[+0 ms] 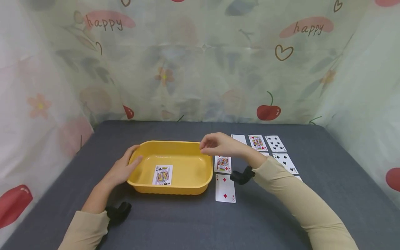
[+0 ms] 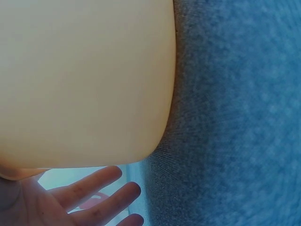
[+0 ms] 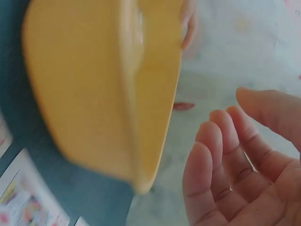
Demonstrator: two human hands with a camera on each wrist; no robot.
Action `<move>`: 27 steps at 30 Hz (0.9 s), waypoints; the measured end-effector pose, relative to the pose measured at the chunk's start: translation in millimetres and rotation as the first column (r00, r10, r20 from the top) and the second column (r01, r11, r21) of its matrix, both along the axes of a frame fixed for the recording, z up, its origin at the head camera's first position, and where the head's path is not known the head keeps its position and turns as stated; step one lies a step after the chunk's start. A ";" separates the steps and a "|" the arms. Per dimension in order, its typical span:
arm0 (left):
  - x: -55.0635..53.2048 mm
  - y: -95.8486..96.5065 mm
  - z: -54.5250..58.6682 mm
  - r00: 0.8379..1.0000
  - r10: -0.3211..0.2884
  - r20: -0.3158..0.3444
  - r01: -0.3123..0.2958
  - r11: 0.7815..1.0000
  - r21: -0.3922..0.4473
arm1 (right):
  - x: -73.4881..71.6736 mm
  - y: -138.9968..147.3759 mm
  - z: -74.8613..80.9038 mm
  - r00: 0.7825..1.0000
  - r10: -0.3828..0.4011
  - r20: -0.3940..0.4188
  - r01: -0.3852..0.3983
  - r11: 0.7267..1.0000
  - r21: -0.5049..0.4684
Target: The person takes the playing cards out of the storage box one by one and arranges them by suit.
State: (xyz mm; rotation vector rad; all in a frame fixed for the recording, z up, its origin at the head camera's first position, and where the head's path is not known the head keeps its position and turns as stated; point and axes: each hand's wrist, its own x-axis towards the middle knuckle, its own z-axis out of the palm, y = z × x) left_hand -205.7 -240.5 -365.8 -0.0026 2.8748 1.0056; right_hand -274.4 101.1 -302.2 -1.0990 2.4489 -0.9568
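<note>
A yellow plastic basin [image 1: 187,190] stands on the dark tablecloth, with a king of clubs card [image 1: 162,175] lying face up inside it. My left hand [image 1: 120,170] holds the basin's left end, thumb over the rim and fingers along the outside. In the left wrist view, those fingers [image 2: 101,200] extend past the basin wall [image 2: 84,84]. Above the basin's right end hovers my right hand [image 1: 223,145], its fingers loosely bent and nothing between them. Closest below that arm are a red king card [image 1: 223,164] and a two of diamonds [image 1: 225,188].
Further right lie more face-up cards, among them a king of hearts [image 1: 258,142], a spade card [image 1: 275,143] and another spade card [image 1: 285,163]. The right forearm covers part of these rows. Printed curtains [image 1: 200,86] enclose the table [image 1: 175,222] at the back and sides.
</note>
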 end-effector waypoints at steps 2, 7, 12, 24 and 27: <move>0.8 0.4 0.6 1.000 -0.007 -0.003 0.007 1.000 -0.001 | -1.1 -12.3 2.2 1.000 0.027 0.007 -0.027 1.000 -0.005; 2.7 1.4 2.1 1.000 -0.024 -0.015 0.024 1.000 -0.002 | -3.7 -41.3 7.2 0.997 0.063 0.039 -0.062 0.998 -0.016; 2.5 0.9 2.4 1.000 -0.024 -0.015 0.024 1.000 0.000 | -6.9 -64.1 11.2 0.994 0.087 0.071 -0.086 0.996 -0.019; 2.7 1.4 2.8 1.000 -0.023 -0.010 0.023 1.000 0.003 | -19.8 -101.9 -12.7 0.977 0.149 0.154 -0.158 0.986 0.051; 2.8 1.7 3.2 1.000 -0.019 -0.009 0.019 1.000 0.002 | -21.7 -109.6 -18.2 0.972 0.163 0.168 -0.179 0.980 0.084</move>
